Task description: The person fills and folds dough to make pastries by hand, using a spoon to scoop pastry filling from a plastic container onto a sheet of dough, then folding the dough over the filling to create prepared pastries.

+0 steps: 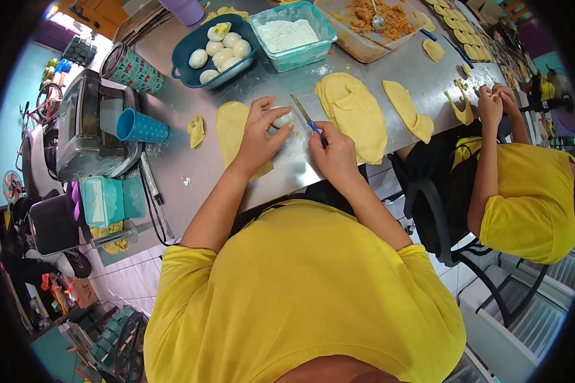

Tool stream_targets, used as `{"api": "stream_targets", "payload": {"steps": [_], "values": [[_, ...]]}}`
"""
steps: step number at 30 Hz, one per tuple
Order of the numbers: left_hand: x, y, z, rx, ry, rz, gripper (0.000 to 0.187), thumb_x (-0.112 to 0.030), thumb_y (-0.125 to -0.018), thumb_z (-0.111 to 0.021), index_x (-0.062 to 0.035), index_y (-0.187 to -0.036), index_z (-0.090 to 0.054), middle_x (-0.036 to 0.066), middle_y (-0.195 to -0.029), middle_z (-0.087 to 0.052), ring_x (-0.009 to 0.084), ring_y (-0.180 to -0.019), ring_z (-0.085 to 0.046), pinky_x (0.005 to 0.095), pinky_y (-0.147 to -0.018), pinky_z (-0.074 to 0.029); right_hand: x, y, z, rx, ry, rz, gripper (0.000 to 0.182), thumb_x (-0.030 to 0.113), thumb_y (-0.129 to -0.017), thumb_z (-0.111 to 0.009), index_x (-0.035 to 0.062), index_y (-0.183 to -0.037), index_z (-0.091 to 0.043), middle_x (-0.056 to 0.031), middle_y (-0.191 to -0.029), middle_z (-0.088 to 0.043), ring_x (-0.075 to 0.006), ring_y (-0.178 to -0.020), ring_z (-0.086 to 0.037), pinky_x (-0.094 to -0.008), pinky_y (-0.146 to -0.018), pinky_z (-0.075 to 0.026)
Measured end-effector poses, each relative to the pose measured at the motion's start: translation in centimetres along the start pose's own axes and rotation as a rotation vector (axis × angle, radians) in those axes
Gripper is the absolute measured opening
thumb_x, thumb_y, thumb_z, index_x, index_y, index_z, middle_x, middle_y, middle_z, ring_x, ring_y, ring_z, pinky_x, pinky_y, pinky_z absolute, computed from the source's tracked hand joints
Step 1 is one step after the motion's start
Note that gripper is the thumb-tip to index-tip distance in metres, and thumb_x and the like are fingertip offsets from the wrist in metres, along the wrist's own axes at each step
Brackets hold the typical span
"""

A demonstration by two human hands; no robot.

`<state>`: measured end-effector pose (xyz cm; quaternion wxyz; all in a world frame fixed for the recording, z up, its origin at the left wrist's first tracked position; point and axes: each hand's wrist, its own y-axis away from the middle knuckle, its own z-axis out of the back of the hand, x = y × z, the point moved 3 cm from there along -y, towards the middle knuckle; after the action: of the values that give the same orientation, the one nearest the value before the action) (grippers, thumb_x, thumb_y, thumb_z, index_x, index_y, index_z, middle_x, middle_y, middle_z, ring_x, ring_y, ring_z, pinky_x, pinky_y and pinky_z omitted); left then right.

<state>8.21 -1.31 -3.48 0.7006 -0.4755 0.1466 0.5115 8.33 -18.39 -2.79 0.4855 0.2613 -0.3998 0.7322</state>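
A peeled white egg (282,119) is held between the fingers of my left hand (262,137), above the metal table beside a flat sheet of yellow dough (231,127). My right hand (334,156) is closed around the blue handle of a small knife (305,113), its blade pointing up and left, a little apart from the egg. To the right of the knife lies a folded stack of dough (354,118). Several more peeled eggs (222,58) sit in a dark blue bowl (180,69) beyond my left hand.
Behind are a teal tub (294,54) of white flour and a container (345,46) of orange filling with a spoon. A blue cup (142,126) and a metal machine (86,127) stand left. At right sits a co-worker (524,195), hands over the table edge near dough pieces (407,112).
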Motion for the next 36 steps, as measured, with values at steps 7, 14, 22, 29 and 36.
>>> {"api": "stream_targets", "payload": {"steps": [7, 14, 22, 29, 36], "values": [[0.9, 0.4, -0.4, -0.079, 0.060, 0.221, 0.031, -0.007, -0.072, -0.071, -0.0012, -0.100, -0.061, 0.015, -0.102, -0.053, 0.0280, -0.092, -0.057, 0.0328, -0.079, -0.047, 0.2, 1.4, -0.4, 0.012, 0.011, 0.066, 0.021, 0.008, -0.080, -0.061, 0.0008, -0.099, -0.060, -0.0167, -0.067, -0.062, -0.0336, -0.058, -0.061, -0.0408, -0.054, -0.049], [0.9, 0.4, 0.5, 0.018, -0.020, 0.246, 0.030, -0.007, -0.076, -0.071, 0.0010, -0.103, -0.061, 0.010, -0.108, -0.054, 0.0173, -0.096, -0.057, 0.0283, -0.081, -0.049, 0.0, 1.5, -0.7, 0.027, 0.124, 0.226, 0.023, 0.009, -0.081, -0.062, 0.0005, -0.101, -0.060, -0.0134, -0.058, -0.059, -0.0280, -0.050, -0.058, -0.0388, -0.047, -0.046], [1.2, 0.0, -0.5, -0.061, 0.218, 0.286, 0.027, -0.003, -0.074, -0.070, 0.0023, -0.099, -0.060, 0.012, -0.101, -0.054, 0.0202, -0.087, -0.060, 0.0270, -0.073, -0.052, 0.4, 1.4, -0.7, 0.021, 0.179, 0.294, 0.021, 0.008, -0.080, -0.062, -0.0008, -0.099, -0.061, -0.0111, -0.055, -0.056, -0.0257, -0.047, -0.057, -0.0365, -0.045, -0.044], [1.9, -0.7, -0.6, -0.005, 0.036, 0.206, 0.027, -0.001, -0.071, -0.070, 0.0007, -0.096, -0.059, 0.011, -0.099, -0.054, 0.0197, -0.084, -0.059, 0.0273, -0.070, -0.051, -0.2, 0.9, -1.4, -0.004, 0.204, 0.333, 0.025, 0.003, -0.075, -0.064, -0.0023, -0.100, -0.063, -0.0124, -0.059, -0.059, -0.0269, -0.048, -0.058, -0.0376, -0.045, -0.045], [1.9, -0.8, -1.0, 0.000, 0.152, 0.276, 0.029, 0.003, -0.070, -0.070, -0.0005, -0.095, -0.057, 0.008, -0.098, -0.053, 0.0180, -0.083, -0.058, 0.0263, -0.070, -0.050, -0.2, -0.1, -1.8, 0.081, 0.264, 0.245, 0.026, 0.010, -0.078, -0.063, 0.0011, -0.102, -0.061, -0.0112, -0.059, -0.058, -0.0275, -0.049, -0.058, -0.0390, -0.045, -0.045]]}}
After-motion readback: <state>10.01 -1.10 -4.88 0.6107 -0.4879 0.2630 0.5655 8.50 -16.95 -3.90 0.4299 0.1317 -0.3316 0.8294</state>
